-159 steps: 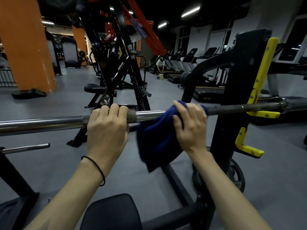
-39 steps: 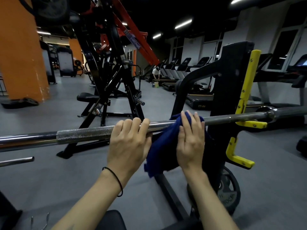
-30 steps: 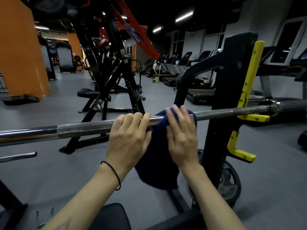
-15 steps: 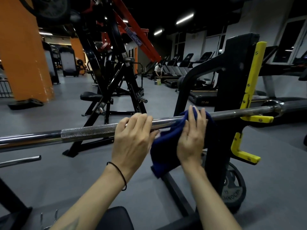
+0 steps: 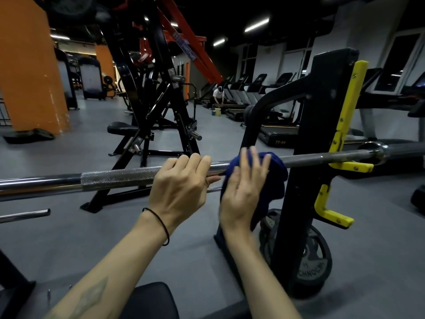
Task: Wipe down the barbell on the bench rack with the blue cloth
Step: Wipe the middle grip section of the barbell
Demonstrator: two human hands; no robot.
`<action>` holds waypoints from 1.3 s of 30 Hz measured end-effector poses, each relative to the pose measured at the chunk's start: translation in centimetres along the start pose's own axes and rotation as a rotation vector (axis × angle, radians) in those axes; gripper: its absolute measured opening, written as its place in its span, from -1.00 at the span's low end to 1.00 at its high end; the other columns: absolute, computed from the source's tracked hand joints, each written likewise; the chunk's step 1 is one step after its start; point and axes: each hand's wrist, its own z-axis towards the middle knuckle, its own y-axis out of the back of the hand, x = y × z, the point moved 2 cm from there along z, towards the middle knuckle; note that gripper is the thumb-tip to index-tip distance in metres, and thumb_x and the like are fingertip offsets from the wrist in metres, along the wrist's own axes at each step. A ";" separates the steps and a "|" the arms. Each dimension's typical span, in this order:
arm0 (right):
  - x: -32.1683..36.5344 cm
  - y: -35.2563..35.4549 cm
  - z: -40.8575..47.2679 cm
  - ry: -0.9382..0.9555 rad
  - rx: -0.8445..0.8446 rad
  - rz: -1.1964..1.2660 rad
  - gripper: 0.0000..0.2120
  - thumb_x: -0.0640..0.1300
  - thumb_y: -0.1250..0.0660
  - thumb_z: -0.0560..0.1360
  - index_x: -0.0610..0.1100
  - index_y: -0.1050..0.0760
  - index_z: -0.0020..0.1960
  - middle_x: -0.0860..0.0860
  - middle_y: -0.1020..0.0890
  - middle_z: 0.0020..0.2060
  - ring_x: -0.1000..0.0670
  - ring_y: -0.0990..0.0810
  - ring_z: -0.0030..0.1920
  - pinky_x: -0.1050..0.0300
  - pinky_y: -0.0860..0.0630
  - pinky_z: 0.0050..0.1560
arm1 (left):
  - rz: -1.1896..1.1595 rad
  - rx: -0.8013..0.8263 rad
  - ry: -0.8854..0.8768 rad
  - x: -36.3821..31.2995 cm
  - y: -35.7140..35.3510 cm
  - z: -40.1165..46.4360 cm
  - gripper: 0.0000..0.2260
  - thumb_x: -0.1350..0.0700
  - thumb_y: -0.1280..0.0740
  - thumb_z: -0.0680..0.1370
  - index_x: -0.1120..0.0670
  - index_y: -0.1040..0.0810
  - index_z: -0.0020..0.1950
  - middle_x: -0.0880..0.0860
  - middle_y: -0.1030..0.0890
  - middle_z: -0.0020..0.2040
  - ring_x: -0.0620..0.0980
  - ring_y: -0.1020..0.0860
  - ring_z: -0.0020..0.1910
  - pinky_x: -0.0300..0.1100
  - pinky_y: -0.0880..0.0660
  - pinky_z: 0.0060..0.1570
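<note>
Head view: the right hand (image 5: 241, 192) has gone from draped over the bar to flat, fingers straight, pressing the blue cloth (image 5: 273, 180) against the barbell (image 5: 115, 178) at frame centre, beside the rack upright (image 5: 322, 111); wiping continues. The left hand (image 5: 181, 187) stays curled around the bar.

A single wide-angle view is taken from the person's head, directed forward and slightly down. The barbell (image 5: 119, 178) is seen close up across the frame; the gym floor (image 5: 69, 229) is seen beyond.
</note>
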 end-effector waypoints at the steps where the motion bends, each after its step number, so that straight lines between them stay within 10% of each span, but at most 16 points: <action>1: 0.6 -0.1 -0.6 0.065 0.051 -0.007 -0.56 -0.10 -0.04 0.74 -0.20 -0.35 0.57 -0.06 -0.33 0.59 -0.09 -0.05 0.67 -0.22 0.01 0.65 | -0.005 0.009 -0.014 0.1 0.0 0.1 -0.63 -0.09 -0.13 0.70 0.15 -0.59 0.10 0.07 -0.53 -0.19 0.13 -0.48 -0.27 -0.01 -0.37 -0.25; 5: -2.1 2.7 1.4 0.444 0.241 -0.179 -0.58 -0.08 -0.09 0.74 -0.15 -0.38 0.56 -0.09 -0.42 0.53 -0.11 -0.23 0.62 -0.20 -0.11 0.62 | -0.051 0.151 -0.029 0.5 0.5 0.8 -0.66 -0.11 -0.16 0.66 0.09 -0.57 -0.05 0.04 -0.54 -0.27 0.10 -0.51 -0.34 -0.05 -0.32 -0.34; 11: -2.4 2.1 3.3 -0.076 -0.029 -0.078 -0.55 0.01 -0.03 0.73 -0.17 -0.51 0.45 -0.06 -0.49 0.45 -0.07 -0.21 0.61 -0.10 0.05 0.66 | -0.088 0.408 0.143 0.6 1.9 3.3 -0.63 -0.24 -0.06 0.63 -0.05 -0.55 -0.03 0.00 -0.62 -0.21 0.08 -0.51 -0.26 -0.09 -0.25 -0.26; 17: -2.8 3.6 2.3 0.506 0.223 -0.270 -0.56 0.00 -0.15 0.71 -0.09 -0.42 0.54 -0.09 -0.48 0.48 -0.16 -0.32 0.56 -0.18 -0.11 0.61 | -0.092 0.251 0.090 -0.2 1.3 1.7 -0.64 -0.11 -0.07 0.66 0.03 -0.55 -0.11 0.02 -0.58 -0.24 0.13 -0.55 -0.30 -0.07 -0.22 -0.33; 23: -1.8 1.7 1.7 0.013 0.001 -0.099 -0.57 -0.04 -0.05 0.73 -0.10 -0.48 0.50 -0.08 -0.41 0.52 -0.12 -0.12 0.64 -0.28 -0.05 0.62 | -0.033 0.127 0.026 -0.6 0.9 0.0 -0.68 0.02 -0.09 0.70 0.14 -0.53 0.28 0.07 -0.54 -0.01 0.12 -0.46 -0.14 0.00 -0.34 -0.18; 29: -3.5 3.9 2.0 0.475 0.210 -0.274 -0.58 -0.08 -0.12 0.73 -0.09 -0.38 0.56 -0.11 -0.42 0.53 -0.16 -0.24 0.60 -0.25 -0.13 0.60 | -0.109 0.077 -0.010 -0.6 1.1 -0.3 -0.67 0.01 -0.16 0.66 0.14 -0.55 0.31 0.07 -0.59 -0.01 0.12 -0.51 -0.13 0.02 -0.39 -0.15; 35: -0.8 1.6 1.0 0.016 0.021 -0.072 -0.58 -0.06 -0.08 0.72 -0.11 -0.47 0.51 -0.07 -0.40 0.53 -0.12 -0.10 0.65 -0.18 0.00 0.64 | -0.129 0.052 0.035 -0.9 1.0 -0.3 -0.69 0.00 -0.22 0.62 0.13 -0.57 0.26 0.06 -0.59 -0.04 0.11 -0.51 -0.16 0.00 -0.39 -0.16; 39: -1.3 2.7 0.7 0.458 0.206 -0.212 -0.58 -0.10 -0.13 0.72 -0.12 -0.41 0.55 -0.12 -0.43 0.52 -0.18 -0.24 0.61 -0.21 -0.07 0.62 | -0.131 0.059 0.019 -0.8 1.0 -0.3 -0.67 0.00 -0.25 0.60 0.12 -0.56 0.28 0.06 -0.59 -0.03 0.12 -0.52 -0.13 0.00 -0.39 -0.12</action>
